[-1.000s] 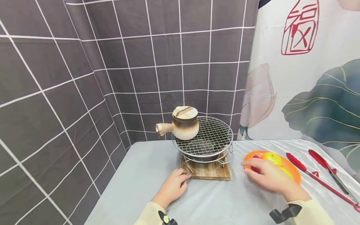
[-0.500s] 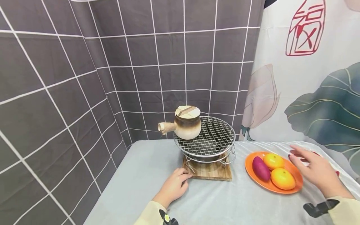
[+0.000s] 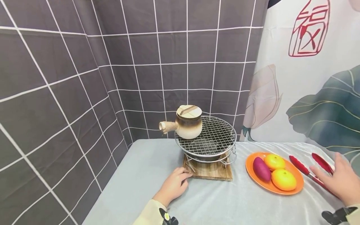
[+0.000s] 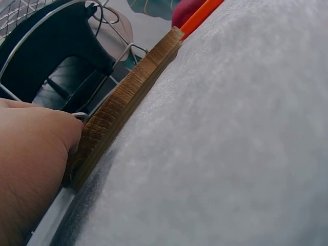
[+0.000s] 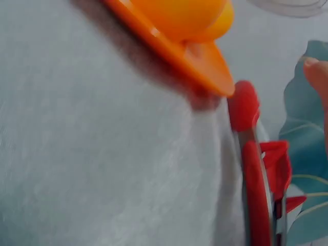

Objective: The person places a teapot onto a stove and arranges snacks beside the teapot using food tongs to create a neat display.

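Observation:
My left hand (image 3: 173, 184) rests its fingers at the near left corner of a wooden board (image 3: 212, 174). On that board stands a round tabletop grill with a wire mesh top (image 3: 216, 132). A small clay pot (image 3: 189, 127) with a wooden lid and side handle sits at the mesh's left. At the far right, my right hand (image 3: 342, 178) hovers over red-tipped tongs (image 3: 299, 165), fingers spread and holding nothing. In the right wrist view the tongs (image 5: 256, 184) lie on the cloth, and only a fingertip (image 5: 319, 77) shows at the right edge.
An orange plate (image 3: 253, 177) lies between the grill and the tongs. It carries a purple sweet potato (image 3: 261, 169) and two orange fruits (image 3: 283, 179). Dark tiled cloth (image 3: 135, 78) hangs behind and to the left, with a printed curtain (image 3: 270, 40) at the right.
My right hand has moved right, from over the plate to over the tongs, uncovering the plate's contents. My left hand has stayed at the board. The view has shifted slightly.

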Tool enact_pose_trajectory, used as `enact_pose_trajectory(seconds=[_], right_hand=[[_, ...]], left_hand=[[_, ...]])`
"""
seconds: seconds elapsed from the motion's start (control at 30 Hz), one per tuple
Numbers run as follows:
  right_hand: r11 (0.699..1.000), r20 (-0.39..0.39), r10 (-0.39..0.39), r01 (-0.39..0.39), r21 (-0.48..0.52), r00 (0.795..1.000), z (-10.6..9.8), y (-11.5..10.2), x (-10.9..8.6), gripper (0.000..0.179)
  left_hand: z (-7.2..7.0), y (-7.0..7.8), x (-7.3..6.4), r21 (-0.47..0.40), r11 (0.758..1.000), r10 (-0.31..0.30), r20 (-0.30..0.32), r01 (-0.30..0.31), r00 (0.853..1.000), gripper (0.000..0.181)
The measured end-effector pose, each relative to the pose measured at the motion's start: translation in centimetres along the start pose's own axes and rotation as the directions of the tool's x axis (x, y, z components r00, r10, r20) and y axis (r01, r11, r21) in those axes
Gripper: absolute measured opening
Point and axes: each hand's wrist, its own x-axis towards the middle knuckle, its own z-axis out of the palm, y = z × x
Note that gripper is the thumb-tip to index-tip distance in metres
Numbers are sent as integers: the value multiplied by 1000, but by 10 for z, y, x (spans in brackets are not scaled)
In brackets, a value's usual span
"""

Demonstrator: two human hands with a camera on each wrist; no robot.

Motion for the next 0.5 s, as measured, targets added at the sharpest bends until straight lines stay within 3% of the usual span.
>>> enact_pose_trajectory(seconds=[0.17, 0.33, 0.43, 0.5], right_hand=[[988, 28, 154, -154, -18, 988, 12, 19, -5, 131], [961, 128, 274, -268, -63, 953, 14, 20, -10, 137], [947, 166, 312, -292, -135, 936, 15, 17, -12, 138], [941, 168, 313, -282, -184, 935, 17, 17, -12, 137]], left_hand=[[2, 1, 1, -4, 1000, -2, 19, 2, 1000, 30], [2, -1, 0, -40, 999, -10, -6, 9, 1000, 29], [0, -2, 0, -61, 998, -25, -20, 24, 999, 29], [-1, -3, 1, -63, 998, -30, -24, 29, 999, 29]])
